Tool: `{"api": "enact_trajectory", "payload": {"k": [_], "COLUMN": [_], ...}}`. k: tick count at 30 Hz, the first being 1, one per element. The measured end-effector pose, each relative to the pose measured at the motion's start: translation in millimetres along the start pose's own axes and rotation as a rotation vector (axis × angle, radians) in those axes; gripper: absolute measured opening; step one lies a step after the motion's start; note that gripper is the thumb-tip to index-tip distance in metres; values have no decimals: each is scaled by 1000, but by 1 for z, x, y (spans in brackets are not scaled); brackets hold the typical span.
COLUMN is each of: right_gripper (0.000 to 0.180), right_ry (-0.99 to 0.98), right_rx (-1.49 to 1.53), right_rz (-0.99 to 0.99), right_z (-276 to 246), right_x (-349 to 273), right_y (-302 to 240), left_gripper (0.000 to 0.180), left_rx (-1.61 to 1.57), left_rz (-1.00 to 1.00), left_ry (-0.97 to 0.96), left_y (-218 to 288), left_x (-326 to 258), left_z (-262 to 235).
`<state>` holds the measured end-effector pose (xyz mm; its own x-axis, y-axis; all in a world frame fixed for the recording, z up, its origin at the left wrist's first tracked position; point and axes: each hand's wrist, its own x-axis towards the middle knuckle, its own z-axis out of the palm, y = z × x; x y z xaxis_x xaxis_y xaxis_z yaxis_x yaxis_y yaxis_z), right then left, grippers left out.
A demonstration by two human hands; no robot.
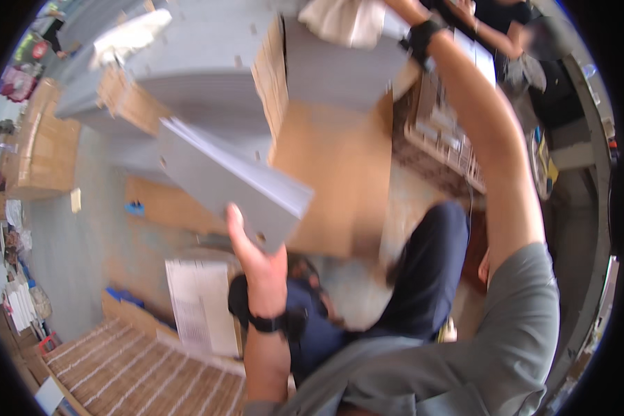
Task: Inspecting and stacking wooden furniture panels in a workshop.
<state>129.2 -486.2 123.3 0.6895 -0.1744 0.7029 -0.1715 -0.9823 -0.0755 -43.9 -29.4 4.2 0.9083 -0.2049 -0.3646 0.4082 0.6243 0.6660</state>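
Observation:
My left hand (pixel 258 263) is closed on a long grey block (pixel 222 173), which looks like a stack of flat grey pieces with a hole near each end. The thumb lies on its broad face, and the block tilts down to the right. My right arm stretches far forward, so my right hand (pixel 408 10) is at the top edge, beside a whitish cloth-like bundle (pixel 345 21). Its fingers are cut off by the frame, and whether it touches the bundle is unclear. Below the block's right end stands an open cardboard box (pixel 340 173), blurred by motion.
Large grey stacks (pixel 208 90) fill the far side, with another whitish bundle (pixel 132 36) on top. A brown crate (pixel 437 139) stands at right, near another person's arm (pixel 496 38). Cardboard boxes (pixel 45 145) line the left. A brown slatted stack (pixel 145 367) lies at lower left.

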Motion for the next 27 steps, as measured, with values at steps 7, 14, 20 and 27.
{"api": "enact_trajectory", "payload": {"k": [7,14,20,27], "right_gripper": [24,45,54,63], "right_ry": [-8,-437,-686,-522], "right_rx": [794,764,332,-35], "right_rz": [-125,-175,-198,446], "right_z": [-100,-9,69,-18], "right_x": [-157,-368,-507,-572], "right_y": [-98,-241,-300,-131], "left_gripper": [67,68,66,67], "left_rx": [-34,-8,38,117], "left_rz": [176,281,214,106], "left_ry": [37,72,106,46], "left_y": [28,28,20,12], "left_x": [6,-13,-37,-42], "left_z": [-21,-24,-17,-10]}}
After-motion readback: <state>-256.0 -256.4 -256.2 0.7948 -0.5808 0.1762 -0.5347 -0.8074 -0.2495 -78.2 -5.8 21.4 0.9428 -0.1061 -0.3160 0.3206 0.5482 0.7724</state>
